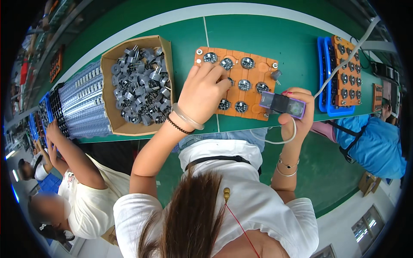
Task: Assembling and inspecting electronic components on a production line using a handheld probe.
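Observation:
An orange fixture board (pixel 254 112) lies on the green bench in front of me, with several round circuit boards seated in its holes. My left hand (pixel 205 88) is over the board's left side, fingers curled down and thumb bent in; whatever sits beneath the fingertips is hidden. My right hand (pixel 301 114) grips a translucent purple-edged handheld device (pixel 282 104) with a dark band round its middle. The device's tip is over the board's lower right, close to a round circuit board (pixel 262 87). A loose grey cylindrical part with pins (pixel 276 75) lies by the board's right edge.
An open cardboard box (pixel 107 92) full of grey pinned parts stands left, beside stacked clear plastic trays (pixel 84 99). Blue trays (pixel 323 77) and another orange board (pixel 344 99) lie right. A white cable (pixel 344 62) crosses the right side. A co-worker's hand (pixel 52 131) is far left.

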`<state>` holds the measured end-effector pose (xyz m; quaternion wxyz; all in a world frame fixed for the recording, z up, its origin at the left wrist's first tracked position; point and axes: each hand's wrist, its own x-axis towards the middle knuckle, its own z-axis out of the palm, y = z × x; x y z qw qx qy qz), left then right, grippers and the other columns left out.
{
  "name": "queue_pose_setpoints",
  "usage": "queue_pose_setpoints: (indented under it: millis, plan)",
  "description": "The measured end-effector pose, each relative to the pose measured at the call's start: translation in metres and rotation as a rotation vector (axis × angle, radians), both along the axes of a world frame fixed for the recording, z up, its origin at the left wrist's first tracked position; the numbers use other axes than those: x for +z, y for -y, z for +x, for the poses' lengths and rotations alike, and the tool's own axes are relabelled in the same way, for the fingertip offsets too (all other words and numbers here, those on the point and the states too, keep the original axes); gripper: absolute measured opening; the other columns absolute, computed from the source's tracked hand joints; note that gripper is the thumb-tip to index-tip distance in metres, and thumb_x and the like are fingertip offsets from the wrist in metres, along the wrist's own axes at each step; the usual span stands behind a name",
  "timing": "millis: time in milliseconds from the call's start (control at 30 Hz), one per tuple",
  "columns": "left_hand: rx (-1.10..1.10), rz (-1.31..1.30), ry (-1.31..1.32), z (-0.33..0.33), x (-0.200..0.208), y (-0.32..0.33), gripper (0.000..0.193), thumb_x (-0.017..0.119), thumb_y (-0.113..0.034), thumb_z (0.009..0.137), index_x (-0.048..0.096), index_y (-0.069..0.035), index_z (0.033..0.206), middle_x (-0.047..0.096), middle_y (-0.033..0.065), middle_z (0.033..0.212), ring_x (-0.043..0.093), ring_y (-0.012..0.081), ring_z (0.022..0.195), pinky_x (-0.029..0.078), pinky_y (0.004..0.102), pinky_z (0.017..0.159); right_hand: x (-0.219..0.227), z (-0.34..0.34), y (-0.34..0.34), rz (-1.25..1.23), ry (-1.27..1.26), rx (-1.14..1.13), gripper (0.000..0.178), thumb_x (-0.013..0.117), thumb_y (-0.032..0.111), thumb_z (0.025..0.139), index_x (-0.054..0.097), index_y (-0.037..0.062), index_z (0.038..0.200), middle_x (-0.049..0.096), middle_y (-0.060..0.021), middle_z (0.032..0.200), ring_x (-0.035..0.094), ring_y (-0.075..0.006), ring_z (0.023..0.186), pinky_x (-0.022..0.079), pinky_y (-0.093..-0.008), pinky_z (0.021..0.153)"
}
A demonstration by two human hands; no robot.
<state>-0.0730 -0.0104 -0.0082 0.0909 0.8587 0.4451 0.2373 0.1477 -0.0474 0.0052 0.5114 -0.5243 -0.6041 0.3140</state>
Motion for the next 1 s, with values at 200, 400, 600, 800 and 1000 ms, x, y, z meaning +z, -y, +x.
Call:
queue_pose_setpoints:
  millis: [200, 400, 600, 800, 1000]
  plan:
    - [-0.032, -0.051, 0.095, 0.006, 0.016, 0.005, 0.016, 0.059, -0.006, 0.068, 0.061, -0.009, 0.084, 0.056, 0.0016, 0.08, 0.054, 0.0193, 0.08, 0.041, 0.0321, 0.073, -0.002, -0.008, -0.003, -0.049, 0.064, 0.096, 0.058, 0.082, 0.035, 0.062, 0.051, 0.0015, 0.098, 0.056, -0.0116, 0.098, 0.058, -0.0186, 0.09, 0.049, -0.0295, 0.079]
    - [-0.15, 0.02, 0.198, 0.017, 0.034, 0.01, 0.018, 0.06, -0.008, 0.067, 0.061, -0.008, 0.085, 0.057, 0.0022, 0.083, 0.055, 0.0189, 0.077, 0.041, 0.0298, 0.068, 0.005, -0.014, -0.008, 0.107, 0.251, 0.185, 0.055, 0.083, 0.031, 0.061, 0.053, 0.0023, 0.098, 0.057, -0.0115, 0.099, 0.058, -0.0199, 0.088, 0.047, -0.0281, 0.075]
    - [-0.169, 0.007, 0.184, 0.015, 0.033, 0.009, 0.02, 0.061, -0.008, 0.067, 0.061, -0.007, 0.086, 0.058, 0.0024, 0.085, 0.054, 0.0184, 0.08, 0.041, 0.0297, 0.069, 0.005, -0.012, -0.008, 0.119, 0.231, 0.216, 0.053, 0.082, 0.028, 0.062, 0.054, 0.0021, 0.099, 0.057, -0.0117, 0.101, 0.058, -0.0204, 0.09, 0.047, -0.0286, 0.076]
    - [-0.175, -0.01, 0.183, 0.014, 0.033, 0.008, 0.019, 0.061, -0.008, 0.067, 0.061, -0.007, 0.086, 0.058, 0.002, 0.086, 0.054, 0.0184, 0.08, 0.041, 0.0299, 0.069, 0.004, -0.011, -0.008, 0.114, 0.221, 0.225, 0.054, 0.082, 0.027, 0.063, 0.055, 0.0018, 0.102, 0.057, -0.0121, 0.101, 0.058, -0.0212, 0.091, 0.047, -0.0294, 0.076]
    - [-0.155, 0.003, 0.175, 0.015, 0.03, 0.008, 0.019, 0.061, -0.008, 0.067, 0.061, -0.008, 0.086, 0.059, 0.0015, 0.085, 0.054, 0.0184, 0.08, 0.041, 0.0296, 0.069, 0.003, -0.011, -0.005, 0.001, 0.111, 0.253, 0.053, 0.082, 0.019, 0.065, 0.053, 0.0001, 0.105, 0.054, -0.0129, 0.107, 0.059, -0.0198, 0.096, 0.052, -0.0276, 0.076]
